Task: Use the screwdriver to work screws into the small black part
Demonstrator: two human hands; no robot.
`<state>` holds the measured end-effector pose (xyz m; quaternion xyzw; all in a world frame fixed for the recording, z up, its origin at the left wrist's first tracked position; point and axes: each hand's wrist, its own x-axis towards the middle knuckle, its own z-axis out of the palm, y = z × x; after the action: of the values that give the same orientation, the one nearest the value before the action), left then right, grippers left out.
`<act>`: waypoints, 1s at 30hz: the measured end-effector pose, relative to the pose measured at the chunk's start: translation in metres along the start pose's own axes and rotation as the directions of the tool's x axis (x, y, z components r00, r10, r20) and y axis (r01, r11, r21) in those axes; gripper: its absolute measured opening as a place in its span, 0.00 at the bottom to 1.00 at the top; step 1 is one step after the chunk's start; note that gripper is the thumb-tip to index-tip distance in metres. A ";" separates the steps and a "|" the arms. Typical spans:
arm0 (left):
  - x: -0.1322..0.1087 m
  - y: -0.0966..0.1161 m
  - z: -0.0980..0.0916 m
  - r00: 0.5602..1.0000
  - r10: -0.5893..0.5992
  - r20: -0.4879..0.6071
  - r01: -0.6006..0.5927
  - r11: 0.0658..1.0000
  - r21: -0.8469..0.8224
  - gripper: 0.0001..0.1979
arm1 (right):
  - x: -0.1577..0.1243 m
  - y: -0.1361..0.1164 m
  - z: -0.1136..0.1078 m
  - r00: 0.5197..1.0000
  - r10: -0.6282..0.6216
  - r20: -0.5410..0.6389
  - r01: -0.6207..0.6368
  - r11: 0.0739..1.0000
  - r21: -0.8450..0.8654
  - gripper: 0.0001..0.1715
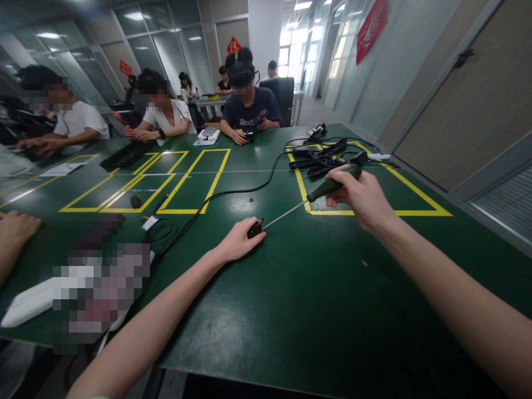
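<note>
My left hand (240,240) rests on the green table (316,299), its fingers closed round a small black part (255,228). What kind of part it is, I cannot make out. In my right hand (361,195) is a screwdriver (332,185) with a dark green handle, held at a slant above the table. Its long thin metal shaft points down and to the left, and the tip meets the black part at my left fingers. Much of the part is hidden by those fingers.
Black cables and adapters (328,156) lie heaped at the far right inside yellow tape. A black cord (233,192) runs across the table to the left. A white object (35,302) lies at the near left, by another person's hand (16,230). People sit opposite.
</note>
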<state>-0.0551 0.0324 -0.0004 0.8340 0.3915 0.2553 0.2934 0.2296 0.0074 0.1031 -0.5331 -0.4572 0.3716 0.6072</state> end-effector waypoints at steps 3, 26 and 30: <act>0.001 0.001 -0.001 0.999 -0.011 0.033 0.012 1.000 -0.026 0.11 | 0.001 0.000 -0.001 1.000 -0.024 -0.017 0.023 0.999 -0.029 0.12; 0.001 0.001 -0.005 1.000 -0.001 0.025 0.001 1.000 -0.009 0.08 | -0.004 -0.007 -0.003 1.000 -0.010 -0.008 0.010 0.998 -0.062 0.18; 0.001 -0.001 -0.005 1.000 0.001 -0.001 -0.001 0.999 -0.044 0.09 | -0.003 -0.008 -0.001 0.999 -0.005 -0.050 0.002 0.999 -0.049 0.10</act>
<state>-0.0581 0.0347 0.0025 0.8274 0.3854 0.2642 0.3114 0.2291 0.0032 0.1101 -0.5561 -0.4519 0.3459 0.6057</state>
